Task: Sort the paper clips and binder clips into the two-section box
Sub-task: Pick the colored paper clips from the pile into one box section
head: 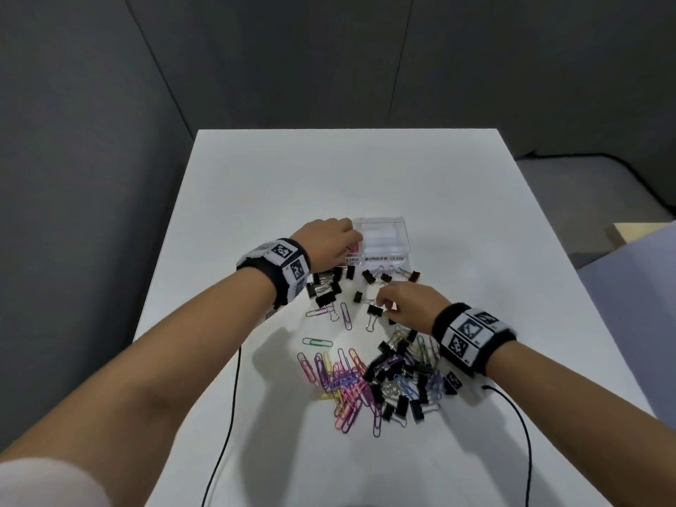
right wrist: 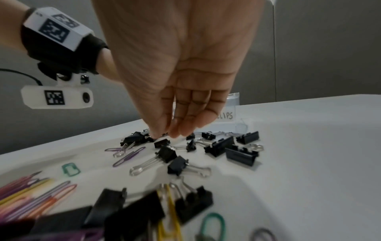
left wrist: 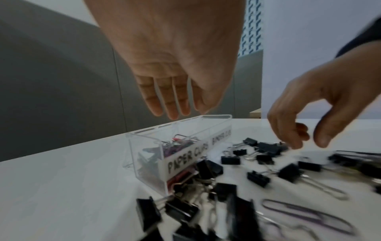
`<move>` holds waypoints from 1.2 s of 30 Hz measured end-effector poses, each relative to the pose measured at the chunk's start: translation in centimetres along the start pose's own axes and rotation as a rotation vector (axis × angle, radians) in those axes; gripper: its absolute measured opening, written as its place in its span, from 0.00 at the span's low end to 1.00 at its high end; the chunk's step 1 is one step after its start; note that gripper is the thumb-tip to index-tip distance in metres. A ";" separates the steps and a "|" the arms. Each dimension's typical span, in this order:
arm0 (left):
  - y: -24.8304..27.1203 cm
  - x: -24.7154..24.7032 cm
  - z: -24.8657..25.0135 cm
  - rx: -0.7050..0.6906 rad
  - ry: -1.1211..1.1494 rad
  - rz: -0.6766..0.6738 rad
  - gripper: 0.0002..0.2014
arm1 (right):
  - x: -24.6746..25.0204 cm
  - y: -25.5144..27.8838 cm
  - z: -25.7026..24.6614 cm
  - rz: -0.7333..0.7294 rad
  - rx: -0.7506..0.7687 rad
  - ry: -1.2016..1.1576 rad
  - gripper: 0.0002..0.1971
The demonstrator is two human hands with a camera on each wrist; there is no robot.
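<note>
Clear two-section box [left wrist: 144, 151] at table [head: 329, 177] centre, labelled "PAPER CLIPS" and "BINDER CLIPS"; coloured clips lie in the paper-clip section. Left hand [left wrist: 175, 65] hovers above that section, fingers straight, holding nothing. Right hand [right wrist: 181, 73], just before the box, fingertips reaching among scattered binder clips [right wrist: 173, 161]; whether it pinches one, cannot tell.

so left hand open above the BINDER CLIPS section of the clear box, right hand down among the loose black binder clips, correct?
Wrong section. The left hand is open above the PAPER CLIPS section of the clear plastic two-section box, as the left wrist view shows. The right hand is down among the loose black binder clips.
</note>
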State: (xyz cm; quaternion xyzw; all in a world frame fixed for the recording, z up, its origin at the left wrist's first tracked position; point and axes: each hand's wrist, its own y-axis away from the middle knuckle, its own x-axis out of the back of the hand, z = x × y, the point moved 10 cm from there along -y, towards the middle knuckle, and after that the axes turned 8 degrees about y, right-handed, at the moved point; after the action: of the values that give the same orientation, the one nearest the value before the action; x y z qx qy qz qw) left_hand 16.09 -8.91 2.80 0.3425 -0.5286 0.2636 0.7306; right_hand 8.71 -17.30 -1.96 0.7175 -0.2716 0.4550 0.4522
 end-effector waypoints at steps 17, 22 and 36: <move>11.2 -12.3 3.6 0.035 0.165 -0.169 0.20 | -7.3 9.6 2.6 -0.111 -0.207 -0.103 0.39; 9.8 -11.4 2.8 0.137 0.235 -0.082 0.15 | -6.1 6.1 2.0 -0.010 -0.271 -0.222 0.29; 8.5 -10.6 3.0 0.083 0.125 -0.106 0.23 | -3.3 3.1 4.4 0.111 -0.385 -0.419 0.10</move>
State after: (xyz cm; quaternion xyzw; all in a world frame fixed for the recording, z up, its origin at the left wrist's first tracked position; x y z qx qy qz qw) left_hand 4.78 -6.22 -4.79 0.3830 -0.4515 0.2673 0.7603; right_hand 6.57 -22.66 -4.50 0.6809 -0.4792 0.2610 0.4886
